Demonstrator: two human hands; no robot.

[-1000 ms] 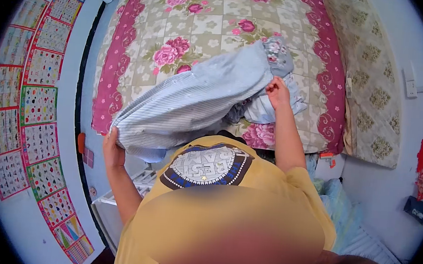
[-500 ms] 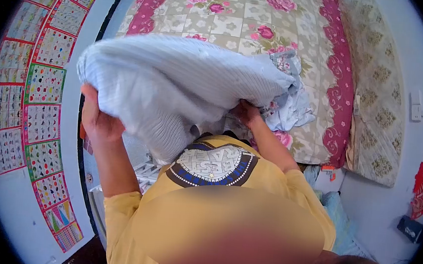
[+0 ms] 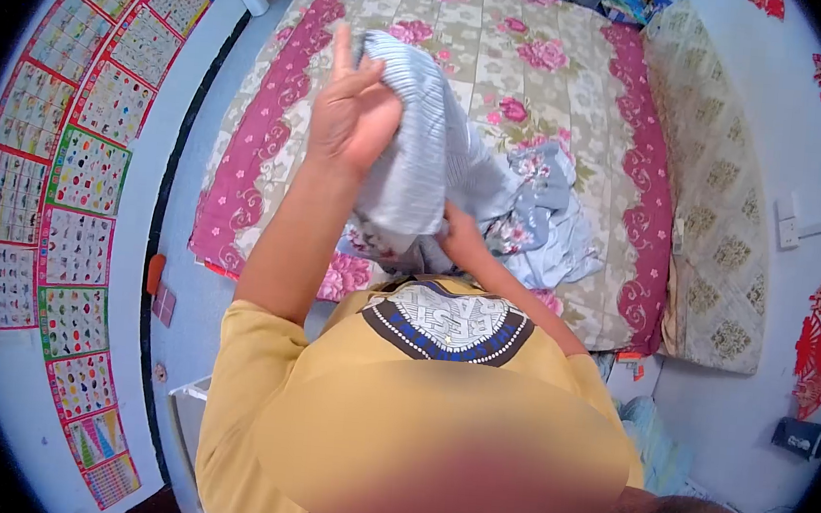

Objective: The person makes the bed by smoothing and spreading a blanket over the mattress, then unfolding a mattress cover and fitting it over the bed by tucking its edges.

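Observation:
A pale blue-grey striped cloth hangs bunched over the bed between my hands. My left hand is raised at its upper left edge, one finger pointing up and the others curled at the fabric. Lower down, my right hand grips the cloth close to my body; its fingertips are partly hidden by the folds. To the right, a crumpled pale blue floral cloth lies on the bed, touching the striped one. I cannot tell whether the two are one piece.
The bed has a floral quilted cover with dark pink borders. A patterned mattress or panel leans along the right wall. Picture charts cover the left wall. A colourful packet sits at the far right corner.
My left hand has moved right and farther up over the bed, drawing the cloth from a wide spread into a narrower bunch. My right hand keeps its grip, slightly shifted left.

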